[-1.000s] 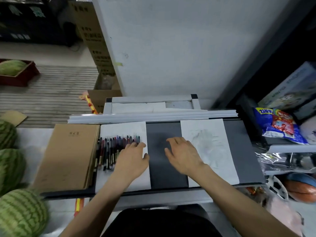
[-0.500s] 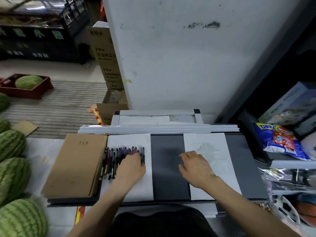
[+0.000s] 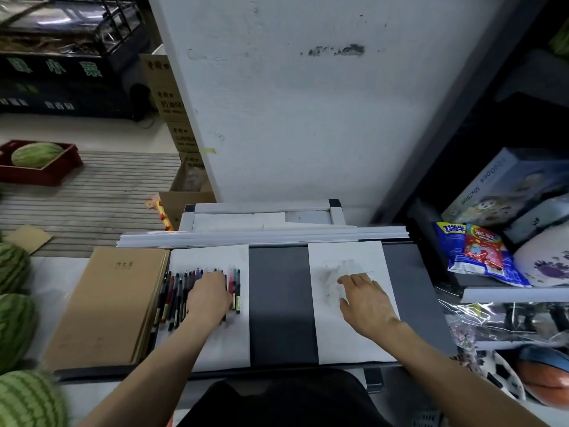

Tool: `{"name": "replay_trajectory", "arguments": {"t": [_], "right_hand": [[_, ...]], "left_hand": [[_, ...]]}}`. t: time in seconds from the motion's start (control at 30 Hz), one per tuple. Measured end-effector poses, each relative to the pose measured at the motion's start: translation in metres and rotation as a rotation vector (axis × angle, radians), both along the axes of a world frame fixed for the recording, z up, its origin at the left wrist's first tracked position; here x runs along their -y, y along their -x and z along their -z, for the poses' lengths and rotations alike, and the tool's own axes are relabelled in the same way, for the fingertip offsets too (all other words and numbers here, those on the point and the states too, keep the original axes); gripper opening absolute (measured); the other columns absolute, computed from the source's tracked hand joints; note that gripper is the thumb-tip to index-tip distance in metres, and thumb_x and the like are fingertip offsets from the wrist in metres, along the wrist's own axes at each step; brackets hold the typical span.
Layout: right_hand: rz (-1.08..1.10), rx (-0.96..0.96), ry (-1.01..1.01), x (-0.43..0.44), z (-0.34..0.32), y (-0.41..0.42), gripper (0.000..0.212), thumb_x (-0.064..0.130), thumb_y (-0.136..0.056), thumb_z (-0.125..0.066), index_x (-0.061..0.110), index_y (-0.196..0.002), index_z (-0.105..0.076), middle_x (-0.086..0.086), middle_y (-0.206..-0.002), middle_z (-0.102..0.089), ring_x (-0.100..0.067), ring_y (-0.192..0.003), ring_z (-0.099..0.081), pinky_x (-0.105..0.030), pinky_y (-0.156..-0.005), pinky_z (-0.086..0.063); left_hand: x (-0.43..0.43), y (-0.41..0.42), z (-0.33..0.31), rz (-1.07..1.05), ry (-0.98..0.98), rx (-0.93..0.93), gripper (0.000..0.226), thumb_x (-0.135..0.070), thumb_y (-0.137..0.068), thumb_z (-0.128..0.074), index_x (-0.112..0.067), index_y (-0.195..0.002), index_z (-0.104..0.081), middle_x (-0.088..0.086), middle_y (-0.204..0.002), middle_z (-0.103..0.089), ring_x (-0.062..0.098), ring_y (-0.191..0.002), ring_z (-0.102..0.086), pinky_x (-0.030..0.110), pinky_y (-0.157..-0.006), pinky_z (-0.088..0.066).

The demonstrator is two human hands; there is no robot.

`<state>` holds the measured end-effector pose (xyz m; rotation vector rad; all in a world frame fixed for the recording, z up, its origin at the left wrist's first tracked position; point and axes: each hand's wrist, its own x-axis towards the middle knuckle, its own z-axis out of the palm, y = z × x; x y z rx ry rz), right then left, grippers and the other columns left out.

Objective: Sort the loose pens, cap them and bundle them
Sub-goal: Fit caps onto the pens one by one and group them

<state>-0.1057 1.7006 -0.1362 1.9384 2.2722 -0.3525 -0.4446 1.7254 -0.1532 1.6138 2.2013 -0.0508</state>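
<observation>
We log the left hand point(image 3: 209, 298) palm-down on the row of pens point(image 3: 180, 292). Most pens show to its left, a few just right of it, and the rest lie beneath. Its fingers bend onto the barrels; whether they pinch one, we cannot tell. The pens lie side by side on the left paper sheet point(image 3: 221, 346), with a brown notebook point(image 3: 114, 303) further left. The right hand point(image 3: 366, 303) rests flat on the right paper sheet point(image 3: 348, 257), fingers straight and together, thumb out, well apart from the pens.
</observation>
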Motion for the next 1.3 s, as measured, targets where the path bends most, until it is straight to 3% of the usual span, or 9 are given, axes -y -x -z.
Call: {"name": "replay_trajectory", "arguments": {"t": [0.3, 0.67, 0.73, 0.8, 0.87, 0.97, 1.03, 1.13, 1.3], "right_hand": [[-0.231, 0.228, -0.021, -0.009, 0.015, 0.014, 0.047, 0.013, -0.095, -0.054, 0.017, -0.141, -0.048, -0.005, -0.136, -0.054, -0.028, -0.129, -0.045, -0.037, -0.110, -0.037], [-0.407, 0.382, -0.017, -0.025, 0.029, 0.016, 0.053, 0.011, -0.090, -0.057, 0.016, -0.143, -0.048, -0.013, -0.141, -0.049, -0.034, -0.134, -0.040, -0.044, -0.109, -0.031], [-0.440, 0.344, -0.054, -0.025, 0.023, 0.017, 0.042, 0.014, -0.088, -0.062, 0.015, -0.129, -0.061, -0.013, -0.131, -0.056, -0.034, -0.125, -0.048, -0.043, -0.102, -0.038], [-0.494, 0.346, -0.109, -0.025, 0.020, 0.016, 0.028, 0.023, -0.068, -0.083, 0.018, -0.095, -0.076, -0.009, -0.102, -0.068, -0.029, -0.098, -0.064, -0.039, -0.082, -0.051], [-0.502, 0.341, -0.164, -0.025, 0.022, 0.015, 0.024, 0.026, -0.060, -0.088, 0.019, -0.080, -0.076, -0.004, -0.088, -0.069, -0.024, -0.083, -0.066, -0.036, -0.072, -0.053], [-0.478, 0.353, -0.110, -0.028, 0.028, 0.017, 0.021, 0.017, -0.088, -0.063, 0.013, -0.107, -0.070, -0.008, -0.109, -0.064, -0.029, -0.104, -0.059, -0.040, -0.088, -0.046], [-0.459, 0.354, -0.105, -0.032, 0.029, 0.019, 0.028, 0.010, -0.092, -0.051, 0.011, -0.117, -0.063, -0.008, -0.116, -0.058, -0.031, -0.111, -0.052, -0.041, -0.094, -0.040], [-0.416, 0.312, -0.089, -0.038, 0.030, 0.021, 0.029, 0.007, -0.091, -0.053, 0.013, -0.119, -0.059, -0.006, -0.119, -0.058, -0.029, -0.115, -0.051, -0.038, -0.097, -0.037], [-0.334, 0.168, -0.044, -0.043, 0.029, 0.017, 0.019, 0.027, -0.104, -0.054, 0.021, -0.119, -0.063, 0.002, -0.121, -0.063, -0.024, -0.120, -0.050, -0.034, -0.101, -0.035]], "left_hand": [[0.002, -0.011, 0.001, -0.040, 0.003, 0.000, 0.012, -0.003, -0.083, -0.059, -0.014, -0.081, -0.053, 0.005, -0.085, -0.060, 0.034, -0.089, -0.070, 0.036, -0.065, -0.051], [0.015, -0.003, -0.010, -0.069, -0.047, 0.052, 0.012, -0.027, -0.083, -0.057, -0.018, -0.076, -0.052, -0.001, -0.073, -0.060, 0.019, -0.065, -0.057, 0.031, -0.058, -0.045], [0.018, -0.004, -0.012, -0.065, -0.077, 0.084, 0.016, -0.033, -0.085, -0.055, -0.019, -0.077, -0.053, -0.002, -0.072, -0.061, 0.017, -0.065, -0.058, 0.030, -0.057, -0.043], [0.021, -0.006, -0.015, -0.067, -0.113, 0.131, 0.020, -0.036, -0.088, -0.053, -0.019, -0.076, -0.054, -0.002, -0.071, -0.063, 0.018, -0.064, -0.060, 0.031, -0.058, -0.047], [0.023, -0.011, -0.019, -0.074, -0.126, 0.178, 0.024, -0.037, -0.089, -0.051, -0.018, -0.076, -0.054, -0.001, -0.070, -0.065, 0.020, -0.065, -0.062, 0.032, -0.063, -0.052], [0.026, -0.019, -0.024, -0.075, -0.130, 0.243, 0.025, -0.036, -0.089, -0.051, -0.016, -0.073, -0.051, 0.002, -0.067, -0.065, 0.023, -0.064, -0.063, 0.033, -0.062, -0.052], [0.028, -0.024, -0.026, -0.068, -0.130, 0.291, 0.025, -0.035, -0.090, -0.053, -0.016, -0.074, -0.051, 0.002, -0.068, -0.064, 0.023, -0.064, -0.061, 0.033, -0.059, -0.046], [0.030, -0.031, -0.028, -0.061, -0.107, 0.372, 0.023, -0.033, -0.092, -0.054, -0.015, -0.079, -0.056, 0.003, -0.070, -0.066, 0.026, -0.067, -0.063, 0.033, -0.060, -0.045], [0.036, -0.043, -0.029, -0.090, -0.074, 0.507, 0.012, -0.030, -0.093, -0.057, -0.025, -0.086, -0.064, -0.003, -0.072, -0.069, 0.016, -0.066, -0.063, 0.029, -0.059, -0.044]]}}
